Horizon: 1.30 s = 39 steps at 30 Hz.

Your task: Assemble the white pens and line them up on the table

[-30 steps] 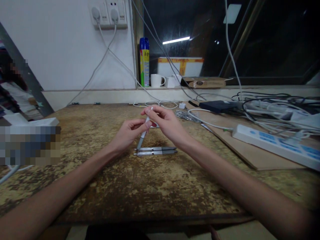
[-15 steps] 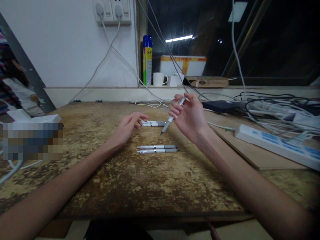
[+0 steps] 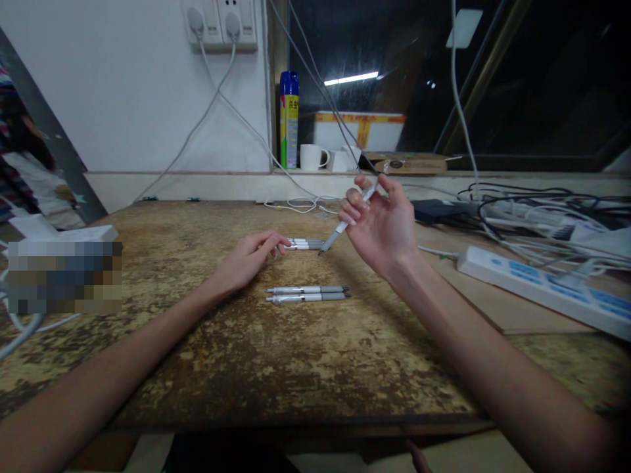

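My right hand is raised above the table with its fingers closed round a white and grey pen. The pen slants down to the left, its dark tip low near the right ends of the back pens. Those back pens lie side by side, white with grey grips. My left hand rests at their left ends, fingers loosely stretched out and covering those ends; whether it presses on them I cannot tell. Closer to me, two similar pens lie parallel, tips to the right.
The worn wooden table carries a white power strip and tangled cables on the right. Another white power strip is at left. A spray can and a white mug stand on the back ledge.
My right hand has moved slightly right and up with the pen. The fingers of my left hand have drawn closer together by the back pens.
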Motion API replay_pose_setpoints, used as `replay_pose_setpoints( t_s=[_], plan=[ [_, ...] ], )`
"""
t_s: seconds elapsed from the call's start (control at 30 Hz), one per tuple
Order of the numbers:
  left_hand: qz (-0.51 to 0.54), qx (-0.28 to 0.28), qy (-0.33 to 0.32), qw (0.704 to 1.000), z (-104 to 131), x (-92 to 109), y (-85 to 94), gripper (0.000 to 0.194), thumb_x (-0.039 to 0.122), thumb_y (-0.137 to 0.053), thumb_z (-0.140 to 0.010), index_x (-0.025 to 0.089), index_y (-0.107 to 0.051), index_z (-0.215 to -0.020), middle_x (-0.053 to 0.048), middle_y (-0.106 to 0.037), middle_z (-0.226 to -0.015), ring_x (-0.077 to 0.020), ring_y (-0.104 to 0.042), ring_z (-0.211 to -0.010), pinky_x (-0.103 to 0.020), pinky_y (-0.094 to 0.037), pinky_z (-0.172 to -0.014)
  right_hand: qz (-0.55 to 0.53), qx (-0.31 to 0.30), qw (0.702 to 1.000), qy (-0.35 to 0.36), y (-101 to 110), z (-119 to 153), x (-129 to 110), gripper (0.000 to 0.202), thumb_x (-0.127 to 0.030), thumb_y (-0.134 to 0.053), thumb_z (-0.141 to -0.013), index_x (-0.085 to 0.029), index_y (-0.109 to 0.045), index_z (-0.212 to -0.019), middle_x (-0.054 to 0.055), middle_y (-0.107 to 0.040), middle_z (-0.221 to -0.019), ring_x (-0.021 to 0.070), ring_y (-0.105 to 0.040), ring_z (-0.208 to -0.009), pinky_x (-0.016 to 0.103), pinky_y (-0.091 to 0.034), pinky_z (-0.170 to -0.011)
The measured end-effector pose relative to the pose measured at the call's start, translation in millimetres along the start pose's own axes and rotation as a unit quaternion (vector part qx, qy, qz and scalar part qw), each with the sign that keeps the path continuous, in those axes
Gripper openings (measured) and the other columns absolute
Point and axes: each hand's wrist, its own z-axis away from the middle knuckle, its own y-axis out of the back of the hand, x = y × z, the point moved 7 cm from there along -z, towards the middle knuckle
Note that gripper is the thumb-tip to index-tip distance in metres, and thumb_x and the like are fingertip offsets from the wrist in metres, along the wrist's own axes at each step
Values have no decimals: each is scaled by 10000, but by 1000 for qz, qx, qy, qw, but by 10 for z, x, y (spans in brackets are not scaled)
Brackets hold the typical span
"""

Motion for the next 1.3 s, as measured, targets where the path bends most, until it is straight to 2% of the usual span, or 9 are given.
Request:
replay_pose_setpoints(
  t_s=[0.07,0.23,0.63,0.8,1.1,1.2,1.3],
  plan=[
    [-11,-1,-4,1000,5,27,3,402,431,-427,-1025,208,-760,-1047,-51,-729,-941,-196,-622,-842,-310,-454,-773,11,8,1000,0,17,-1,-11,298,-571,-545,-902,-274,-572,-899,-26,-333,-596,172,-384,-567,333,-370,-558],
    [-12,-13,-5,1000,2,31,-11,419,445,-418,-1027,194,-751,-1070,-56,-734,-962,-215,-641,-908,-329,-461,-842,-20,28,999,-4,17,5,-16,199,-468,-541,-902,-271,-565,-889,-29,-317,-606,167,-368,-567,326,-370,-569],
    [-8,-28,-4,1000,8,26,-35,405,409,-400,-1035,200,-743,-1088,-61,-722,-944,-196,-614,-861,-326,-457,-804,-55,49,997,-30,-7,34,-40,240,-508,-567,-890,-269,-548,-873,-42,-317,-585,158,-370,-545,305,-358,-524],
    [-10,-32,-6,999,3,37,-41,405,403,-400,-1033,192,-740,-1091,-68,-724,-944,-191,-604,-835,-319,-457,-785,-72,34,996,-26,-23,33,-51,168,-426,-568,-906,-260,-561,-880,-45,-325,-587,143,-358,-540,294,-361,-532],
    [1,-26,-20,999,15,84,-37,388,419,-427,-1019,212,-752,-1064,-61,-719,-927,-198,-597,-810,-320,-455,-752,62,31,998,-10,-55,57,-116,269,-550,-524,-908,-284,-556,-898,-29,-344,-597,177,-402,-573,327,-368,-546],
    [17,-29,-20,999,17,113,-48,382,416,-426,-1024,198,-735,-1078,-63,-715,-940,-192,-591,-808,-310,-456,-741,68,18,997,-17,-121,72,-134,315,-593,-551,-889,-279,-536,-907,-21,-380,-609,177,-415,-585,327,-371,-544],
    [40,-27,-21,999,12,141,-48,360,403,-432,-1027,191,-706,-1124,-58,-701,-956,-184,-592,-816,-304,-466,-735,45,-16,999,-23,-221,83,-105,262,-522,-591,-893,-269,-526,-910,-12,-441,-654,166,-431,-609,317,-382,-556]
  ],
)
